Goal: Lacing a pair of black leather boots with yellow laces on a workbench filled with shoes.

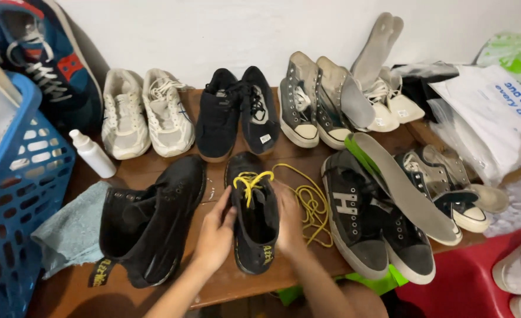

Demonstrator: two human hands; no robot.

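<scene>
While both hands steady it, the black boot (253, 221) lies near centre on the wooden table (154, 171), toe pointing far, its mate (148, 227) to the left. Left hand (215, 235) cupped against the boot's left flank, fingers closed on the upper; right hand (288, 221) pressed to the right flank. Yellow lace (310, 203) threaded through the far eyelets only, slack coiled right of the boot. Judged step: lacing, early. Next move calls for freeing one hand to pick up a lace end.
</scene>
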